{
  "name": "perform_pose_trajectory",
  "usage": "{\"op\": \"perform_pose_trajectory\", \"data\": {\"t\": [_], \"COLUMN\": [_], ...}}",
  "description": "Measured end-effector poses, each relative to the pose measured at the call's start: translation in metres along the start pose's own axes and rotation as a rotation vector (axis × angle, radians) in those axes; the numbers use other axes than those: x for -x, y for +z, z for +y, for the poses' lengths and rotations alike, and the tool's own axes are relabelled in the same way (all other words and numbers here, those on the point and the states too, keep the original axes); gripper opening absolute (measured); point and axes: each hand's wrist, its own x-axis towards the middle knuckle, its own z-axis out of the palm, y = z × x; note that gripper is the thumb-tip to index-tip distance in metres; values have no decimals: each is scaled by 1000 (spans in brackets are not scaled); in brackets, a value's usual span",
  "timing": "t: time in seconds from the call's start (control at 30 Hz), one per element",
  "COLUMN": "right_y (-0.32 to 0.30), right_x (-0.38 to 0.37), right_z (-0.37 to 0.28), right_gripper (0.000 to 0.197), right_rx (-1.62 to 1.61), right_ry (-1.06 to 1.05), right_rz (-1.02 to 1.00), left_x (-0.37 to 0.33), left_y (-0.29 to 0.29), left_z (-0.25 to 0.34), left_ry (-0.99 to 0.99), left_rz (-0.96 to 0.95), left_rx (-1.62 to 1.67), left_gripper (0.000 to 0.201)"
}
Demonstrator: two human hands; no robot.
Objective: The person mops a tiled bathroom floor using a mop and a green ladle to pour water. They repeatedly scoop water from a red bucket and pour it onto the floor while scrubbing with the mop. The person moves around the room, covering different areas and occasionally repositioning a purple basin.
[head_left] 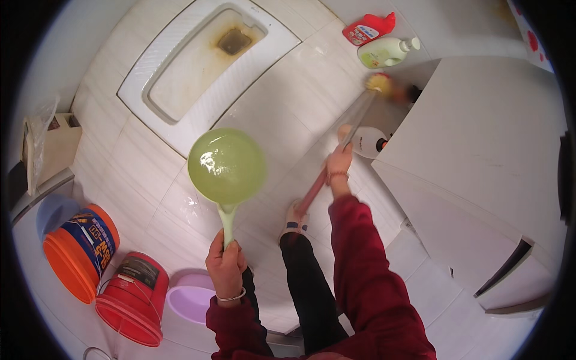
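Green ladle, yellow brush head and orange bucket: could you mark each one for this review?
Green ladle [228, 180]: head view, on its round bowl.
Yellow brush head [378, 83]: head view, on the bristles.
Orange bucket [86, 243]: head view, on its side wall.

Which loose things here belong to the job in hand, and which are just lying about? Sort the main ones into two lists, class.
Apparently in use:
- green dipper, held in the left hand
- long-handled brush, held in the right hand

Seemingly just lying about:
- orange bucket
- red bucket
- purple basin
- red bottle
- pale green bottle
- white container
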Motion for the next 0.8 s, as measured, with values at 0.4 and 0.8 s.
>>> {"op": "perform_pose_trajectory", "data": {"t": [0.4, 0.8], "right_y": [18, 11], "right_x": [113, 207], "right_z": [-59, -31], "right_gripper": [30, 41], "right_rx": [-358, 193], "right_ry": [509, 99], "right_rz": [-512, -606], "left_x": [-11, -13], "left_y": [-35, -60], "left_z": [3, 4], "left_ry": [25, -16], "left_rz": [34, 20], "left_rx": [20, 116], "left_gripper": [32, 31]}}
